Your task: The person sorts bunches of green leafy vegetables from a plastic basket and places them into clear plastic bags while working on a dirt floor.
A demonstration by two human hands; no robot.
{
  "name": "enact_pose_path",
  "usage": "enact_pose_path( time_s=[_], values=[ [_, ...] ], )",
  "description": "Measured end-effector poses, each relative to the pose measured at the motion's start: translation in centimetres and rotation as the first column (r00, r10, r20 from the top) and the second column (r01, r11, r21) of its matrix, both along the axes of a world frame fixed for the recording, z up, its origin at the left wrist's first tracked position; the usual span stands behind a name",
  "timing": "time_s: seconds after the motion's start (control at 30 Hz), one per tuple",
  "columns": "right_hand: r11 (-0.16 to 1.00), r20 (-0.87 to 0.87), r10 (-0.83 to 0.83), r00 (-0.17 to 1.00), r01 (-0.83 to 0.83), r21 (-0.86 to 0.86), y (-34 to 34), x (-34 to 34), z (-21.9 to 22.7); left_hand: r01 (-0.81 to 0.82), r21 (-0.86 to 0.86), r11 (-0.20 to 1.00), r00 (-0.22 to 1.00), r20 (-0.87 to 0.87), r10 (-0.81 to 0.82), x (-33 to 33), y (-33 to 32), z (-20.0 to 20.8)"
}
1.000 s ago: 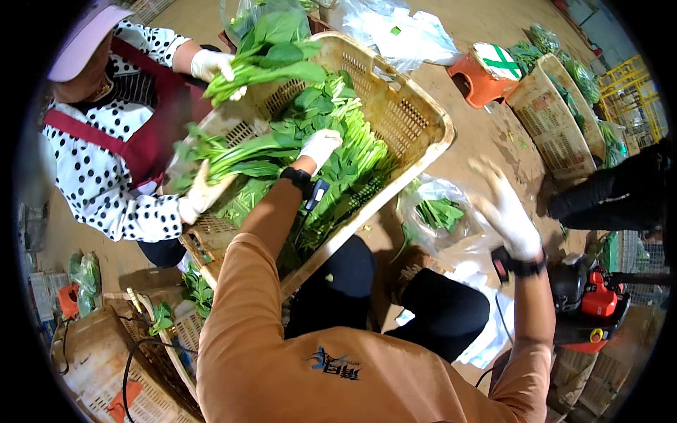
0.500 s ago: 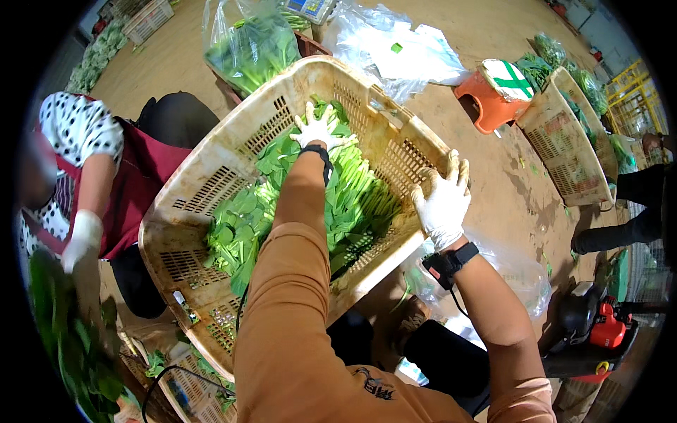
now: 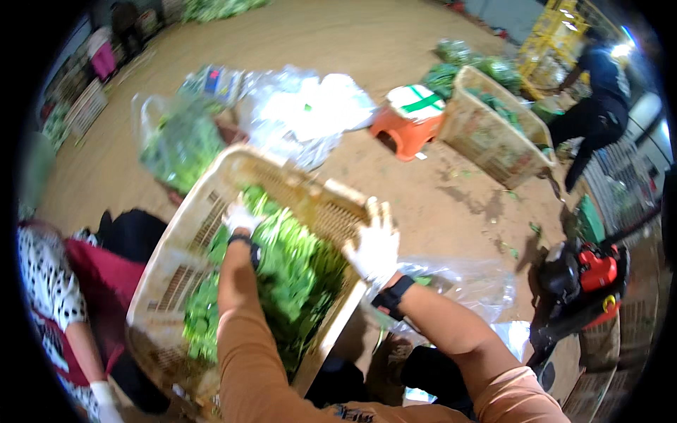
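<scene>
A worn cream plastic crate (image 3: 161, 282) stands tilted in front of me, holding leafy greens (image 3: 285, 271) with pale green stalks. My left hand (image 3: 242, 217), in a white glove, reaches inside and lies on the stalk ends near the far wall. It is slightly blurred, but its fingers look apart rather than wrapped round the greens. At the crate's right corner my gloved right hand (image 3: 374, 243) rests against the rim, open, fingers stretched upward. Black bands circle both wrists.
A co-worker in a dark red apron (image 3: 106, 271) is close on the left. Beyond the crate are a bag of greens (image 3: 180, 144), clear plastic bags (image 3: 289, 113) and an orange stool (image 3: 405, 127). Another crate (image 3: 486, 137) stands far right, near a red and black machine (image 3: 589, 275).
My view has swung up and to the right, so the crate sits lower and further left. My left hand is still on the greens, my right hand still at the rim.
</scene>
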State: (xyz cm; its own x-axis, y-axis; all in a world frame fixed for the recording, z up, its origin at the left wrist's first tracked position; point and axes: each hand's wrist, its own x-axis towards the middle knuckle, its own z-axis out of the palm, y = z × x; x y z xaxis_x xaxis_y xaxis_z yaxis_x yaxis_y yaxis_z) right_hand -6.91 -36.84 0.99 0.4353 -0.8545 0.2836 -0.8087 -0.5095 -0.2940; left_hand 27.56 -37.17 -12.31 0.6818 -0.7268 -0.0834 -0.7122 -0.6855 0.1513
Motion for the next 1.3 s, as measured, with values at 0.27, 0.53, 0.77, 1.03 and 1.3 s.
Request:
enact_pose_path(
  time_s=[0.27,0.53,0.77,1.03,1.3],
  values=[
    [0.989,-0.104,-0.051,0.993,0.065,0.131,0.1,-0.9,0.5,-0.074,-0.146,0.987,0.993,-0.097,0.060,-3.7,3.7,0.5],
    [0.994,-0.074,-0.057,0.996,0.064,0.093,0.4,-1.0,0.1,-0.140,-0.628,0.766,0.986,-0.161,0.049,-6.4,11.5,2.0],
    [0.993,-0.137,-0.017,0.990,0.033,0.114,0.6,-0.6,-0.2,-0.529,-0.788,0.315,0.670,-0.616,-0.414,-6.1,21.7,9.2],
    [0.866,-0.571,0.487,0.661,-0.448,0.221,-0.5,-0.7,1.2,-0.844,-0.466,0.266,-0.062,-0.409,-0.911,-9.3,34.7,11.2],
    [0.252,0.809,0.330,0.486,-0.871,0.421,22.3,10.6,13.4,-0.820,-0.493,0.292,-0.110,-0.365,-0.924,-13.4,37.6,11.3]
  ],
)
